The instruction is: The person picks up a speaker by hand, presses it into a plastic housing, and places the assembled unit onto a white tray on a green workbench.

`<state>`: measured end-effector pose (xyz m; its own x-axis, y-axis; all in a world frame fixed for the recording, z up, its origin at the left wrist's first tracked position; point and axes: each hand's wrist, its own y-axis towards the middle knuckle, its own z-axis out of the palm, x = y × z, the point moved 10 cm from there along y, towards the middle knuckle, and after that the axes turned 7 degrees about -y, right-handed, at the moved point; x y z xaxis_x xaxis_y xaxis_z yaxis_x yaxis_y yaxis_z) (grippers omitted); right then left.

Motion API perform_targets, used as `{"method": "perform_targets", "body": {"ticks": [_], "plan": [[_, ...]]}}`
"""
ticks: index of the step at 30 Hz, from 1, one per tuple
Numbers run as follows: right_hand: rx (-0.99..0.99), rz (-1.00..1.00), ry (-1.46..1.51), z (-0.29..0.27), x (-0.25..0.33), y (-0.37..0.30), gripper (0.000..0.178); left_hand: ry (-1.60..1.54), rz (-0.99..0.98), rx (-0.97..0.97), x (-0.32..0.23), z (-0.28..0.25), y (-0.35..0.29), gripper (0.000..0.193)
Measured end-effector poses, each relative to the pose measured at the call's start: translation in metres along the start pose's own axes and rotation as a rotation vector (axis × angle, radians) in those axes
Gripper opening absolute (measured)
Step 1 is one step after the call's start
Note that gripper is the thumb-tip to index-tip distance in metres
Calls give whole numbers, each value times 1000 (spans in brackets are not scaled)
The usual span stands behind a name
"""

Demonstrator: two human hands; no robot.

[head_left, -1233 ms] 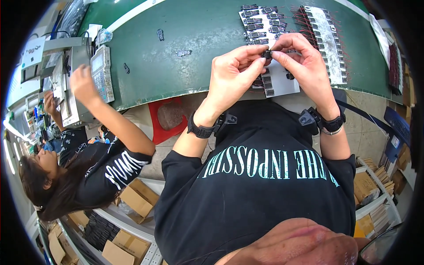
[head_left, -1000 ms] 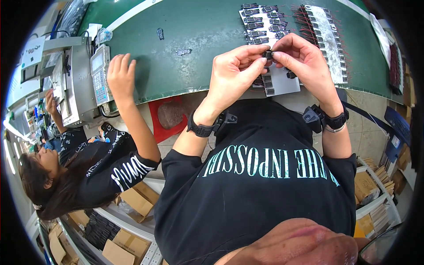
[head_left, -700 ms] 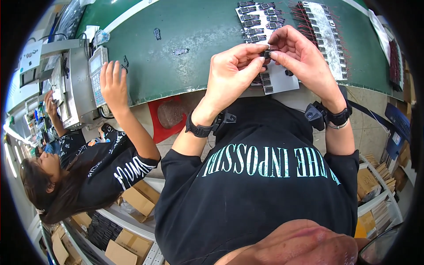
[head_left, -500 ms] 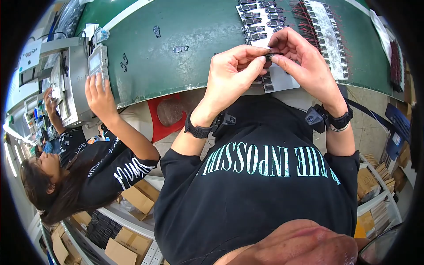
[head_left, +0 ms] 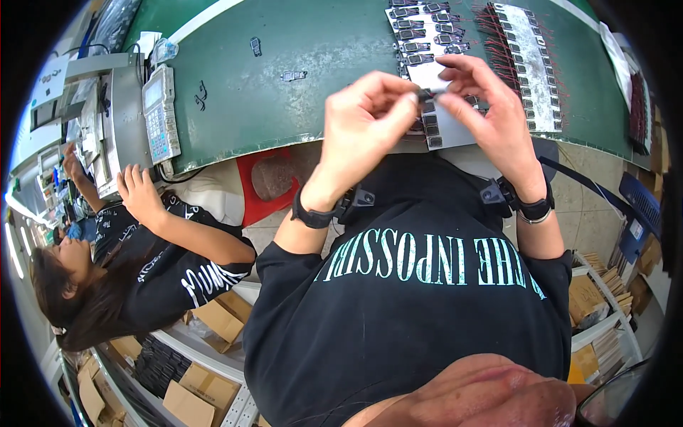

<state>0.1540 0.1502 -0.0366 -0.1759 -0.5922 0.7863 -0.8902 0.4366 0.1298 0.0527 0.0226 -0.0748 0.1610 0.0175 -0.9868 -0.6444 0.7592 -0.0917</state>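
Pinching a small black part (head_left: 426,94) at one o'clock in the head view, your left hand (head_left: 368,117) is gripping narrowly; your right hand (head_left: 491,107), fingers parted, is hovering just beside it, contact unclear. A white card (head_left: 452,132) is lying beneath.

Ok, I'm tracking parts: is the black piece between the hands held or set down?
Held: the left hand pinches the black piece between thumb and finger.
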Motion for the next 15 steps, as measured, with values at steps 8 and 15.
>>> {"method": "perform_targets", "body": {"ticks": [8, 15], "plan": [[-74, -405, -515, 12, 28, -13, 29, -116, -54, -137, 15, -23, 18, 16], [-34, -357, -538, 17, 31, -7, 19, 50, 18, -152, 22, -10, 27, 16]]}}
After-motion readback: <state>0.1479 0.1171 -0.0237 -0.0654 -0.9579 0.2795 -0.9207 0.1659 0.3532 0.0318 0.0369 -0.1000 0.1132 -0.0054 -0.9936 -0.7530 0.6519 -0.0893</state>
